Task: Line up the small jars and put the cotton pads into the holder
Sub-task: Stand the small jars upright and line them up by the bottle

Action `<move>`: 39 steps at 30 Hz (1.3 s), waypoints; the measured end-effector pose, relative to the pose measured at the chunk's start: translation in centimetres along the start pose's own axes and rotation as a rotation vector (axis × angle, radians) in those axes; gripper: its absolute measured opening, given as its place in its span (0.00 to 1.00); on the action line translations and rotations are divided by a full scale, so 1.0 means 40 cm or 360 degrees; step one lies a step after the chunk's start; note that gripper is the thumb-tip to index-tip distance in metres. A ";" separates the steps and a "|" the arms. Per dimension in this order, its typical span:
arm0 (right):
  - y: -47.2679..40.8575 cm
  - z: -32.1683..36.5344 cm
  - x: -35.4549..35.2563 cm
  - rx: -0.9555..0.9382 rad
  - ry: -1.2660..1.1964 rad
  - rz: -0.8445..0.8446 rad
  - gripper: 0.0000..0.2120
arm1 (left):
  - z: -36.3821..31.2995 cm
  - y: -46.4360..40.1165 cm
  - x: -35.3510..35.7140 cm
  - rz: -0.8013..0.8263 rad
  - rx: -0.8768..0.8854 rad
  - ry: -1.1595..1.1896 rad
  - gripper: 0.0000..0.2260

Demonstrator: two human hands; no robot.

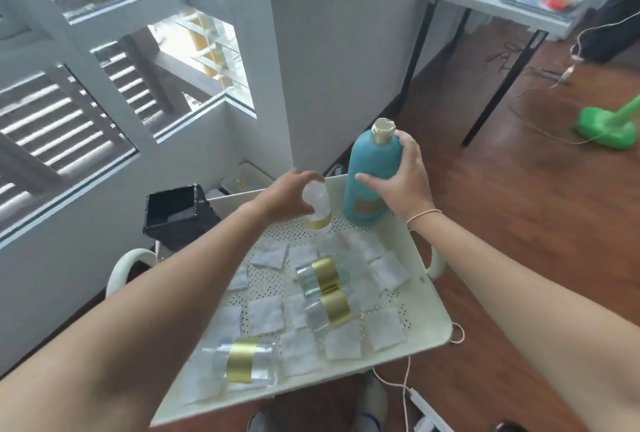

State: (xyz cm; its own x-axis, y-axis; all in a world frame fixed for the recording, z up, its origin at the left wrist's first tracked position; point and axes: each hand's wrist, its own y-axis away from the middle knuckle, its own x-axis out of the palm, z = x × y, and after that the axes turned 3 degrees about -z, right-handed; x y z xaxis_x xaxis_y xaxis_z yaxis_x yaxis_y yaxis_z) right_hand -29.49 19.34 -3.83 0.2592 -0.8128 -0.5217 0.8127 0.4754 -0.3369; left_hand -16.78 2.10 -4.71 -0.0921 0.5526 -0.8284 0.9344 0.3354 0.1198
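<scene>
Daylight comes through a white-framed corner window [114, 61] with slatted shutters outside. A white wall [339, 50] meets a reddish wood floor [519, 206]. A white table on black legs [491, 5] stands at the far right, cables [540, 85] trailing beneath.

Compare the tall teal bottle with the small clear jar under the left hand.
The tall teal bottle with the gold cap is opaque and far larger; the small clear gold-banded jar is see-through and short. The right hand wraps the bottle's side; the left hand covers the jar's top. Both stand upright on the tray.
</scene>
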 end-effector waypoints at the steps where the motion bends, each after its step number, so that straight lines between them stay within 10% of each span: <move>1: 0.003 -0.004 -0.004 0.0004 0.0000 -0.0019 0.40 | -0.002 -0.007 0.009 0.0002 -0.0004 -0.0002 0.25; 13: 0.054 0.011 -0.007 0.0066 0.0034 0.0019 0.43 | -0.023 -0.028 0.047 -0.0089 0.0056 0.0175 0.32; 20: 0.237 -0.006 -0.011 0.0010 0.0080 0.0080 0.18 | -0.022 0.076 0.067 -0.0443 0.0092 0.0256 0.13; 27: 0.342 -0.059 0.005 0.0653 0.0283 0.1089 0.22 | -0.005 0.150 0.144 0.0533 -0.0038 0.0083 0.21; 39: 0.338 -0.080 -0.005 0.0797 0.0171 0.1298 0.27 | 0.039 0.168 0.173 0.0521 -0.0218 0.0342 0.30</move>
State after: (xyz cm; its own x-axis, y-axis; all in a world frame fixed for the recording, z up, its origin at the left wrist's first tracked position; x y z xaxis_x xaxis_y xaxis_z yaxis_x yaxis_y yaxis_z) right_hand -20.22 27.03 -10.80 0.8140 -0.2491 -0.5248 0.5388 0.6614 0.5218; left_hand -10.60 6.99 -10.48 0.1193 0.7888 -0.6030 0.8732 0.2057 0.4419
